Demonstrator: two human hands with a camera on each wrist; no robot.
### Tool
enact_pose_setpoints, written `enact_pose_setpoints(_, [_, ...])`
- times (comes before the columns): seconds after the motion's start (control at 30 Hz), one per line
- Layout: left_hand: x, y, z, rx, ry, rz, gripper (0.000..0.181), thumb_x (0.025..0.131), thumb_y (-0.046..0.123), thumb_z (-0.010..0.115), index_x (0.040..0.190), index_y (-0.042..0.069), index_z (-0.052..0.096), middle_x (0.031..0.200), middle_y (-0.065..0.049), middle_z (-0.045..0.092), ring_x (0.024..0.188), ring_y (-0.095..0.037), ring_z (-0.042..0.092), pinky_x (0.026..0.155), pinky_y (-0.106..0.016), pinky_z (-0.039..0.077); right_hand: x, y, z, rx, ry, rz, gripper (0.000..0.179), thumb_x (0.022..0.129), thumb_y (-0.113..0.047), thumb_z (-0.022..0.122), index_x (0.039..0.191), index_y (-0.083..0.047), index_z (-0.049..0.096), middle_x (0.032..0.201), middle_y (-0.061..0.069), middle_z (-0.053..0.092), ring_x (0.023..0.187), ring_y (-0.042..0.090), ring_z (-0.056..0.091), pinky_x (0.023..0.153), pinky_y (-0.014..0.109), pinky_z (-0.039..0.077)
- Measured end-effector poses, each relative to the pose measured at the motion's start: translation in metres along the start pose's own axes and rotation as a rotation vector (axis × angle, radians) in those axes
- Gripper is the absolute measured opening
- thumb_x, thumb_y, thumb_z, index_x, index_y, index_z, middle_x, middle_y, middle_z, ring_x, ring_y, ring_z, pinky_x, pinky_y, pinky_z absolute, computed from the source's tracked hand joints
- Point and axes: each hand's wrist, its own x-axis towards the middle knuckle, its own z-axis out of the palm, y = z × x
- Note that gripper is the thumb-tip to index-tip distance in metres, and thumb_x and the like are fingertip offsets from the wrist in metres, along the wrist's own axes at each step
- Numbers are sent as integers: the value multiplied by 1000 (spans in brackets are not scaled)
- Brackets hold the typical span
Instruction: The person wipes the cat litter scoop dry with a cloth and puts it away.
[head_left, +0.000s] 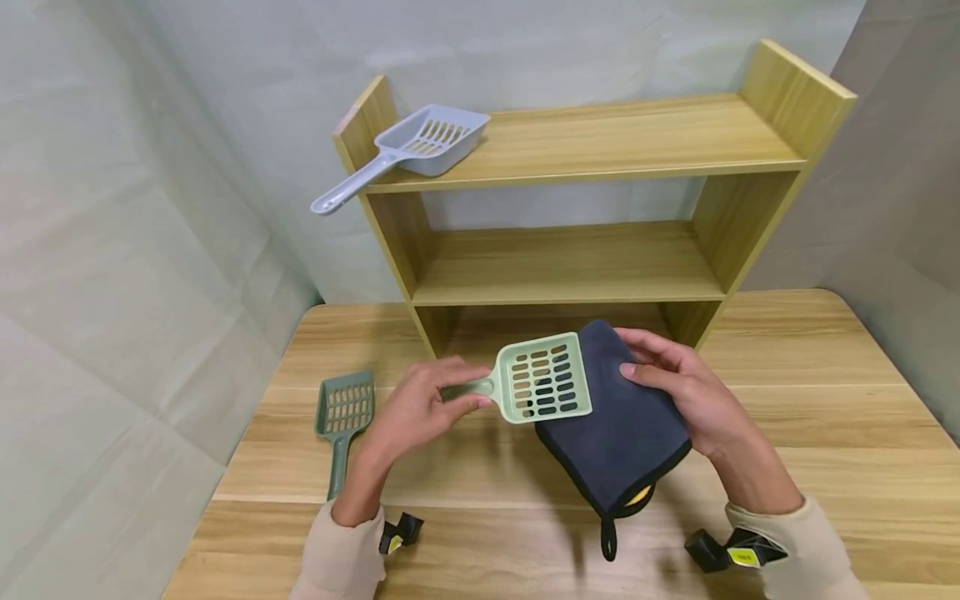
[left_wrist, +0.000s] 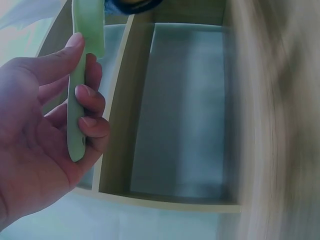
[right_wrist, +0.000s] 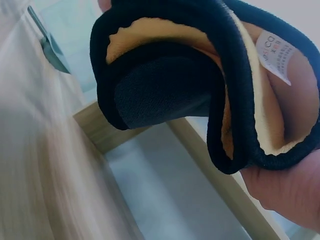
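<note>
My left hand [head_left: 423, 408] grips the handle of a pale green slotted litter scoop [head_left: 532, 377] above the table, its thumb on one side and fingers curled round the other. In the left wrist view the scoop's handle [left_wrist: 76, 120] lies across the fingers. My right hand [head_left: 697, 404] holds a folded navy towel [head_left: 626, 425] with black edging and a hanging loop, thumb on top. The scoop's front edge overlaps the towel in the head view. Yellow-orange lining and a white label [right_wrist: 275, 57] show between the towel's folds [right_wrist: 165, 90] in the right wrist view.
A wooden shelf unit [head_left: 577, 287] stands at the back of the wooden table [head_left: 810, 475]. On its top board sits a grey-lilac scoop [head_left: 450, 158], handle jutting past the left side. A dark green scoop [head_left: 340, 450] lies on the table left of my left hand.
</note>
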Motion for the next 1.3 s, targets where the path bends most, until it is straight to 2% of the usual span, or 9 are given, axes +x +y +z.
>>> enact_pose_setpoints(0.3, [0,-4,-1,17,10,-1,38,93,14,84,129,7,78,114,-5,81,88,-11,64,65,-25,52,-2,-1,0,21,-17,-9,45,109,3,52,144,-22,65,125,1,75,99,18,78,78,33,65])
enact_pose_setpoints(0.5, [1,-6,3,-6,27,14,39,91,13,86,129,5,78,112,-5,81,82,-8,60,63,-26,53,-1,2,2,26,-10,3,44,109,2,52,143,-23,64,124,0,76,98,17,79,76,33,66])
enact_pose_setpoints(0.87, [3,-3,12,-65,67,24,38,88,10,88,125,5,80,106,-5,80,78,-10,59,71,-28,51,9,18,15,24,-34,29,43,108,1,56,144,-21,63,128,3,75,99,19,80,77,33,65])
enact_pose_setpoints(0.97, [4,-2,14,-75,68,19,37,88,11,88,124,6,81,105,-5,81,79,-10,60,72,-27,52,9,22,17,11,-39,17,43,107,3,55,144,-19,60,130,1,74,105,17,78,82,31,65])
enact_pose_setpoints(1.17, [4,2,14,-75,45,-12,38,89,13,88,125,7,80,109,-5,81,85,-10,65,77,-29,55,10,26,19,-50,-42,-9,46,106,5,51,150,-7,52,133,-2,71,116,13,73,93,27,61])
enact_pose_setpoints(1.3, [3,3,10,-70,34,-33,39,89,14,88,127,8,80,112,-5,81,89,-12,67,79,-33,56,9,25,18,-51,-33,11,45,106,4,53,149,-11,54,134,-3,71,116,13,73,93,28,61])
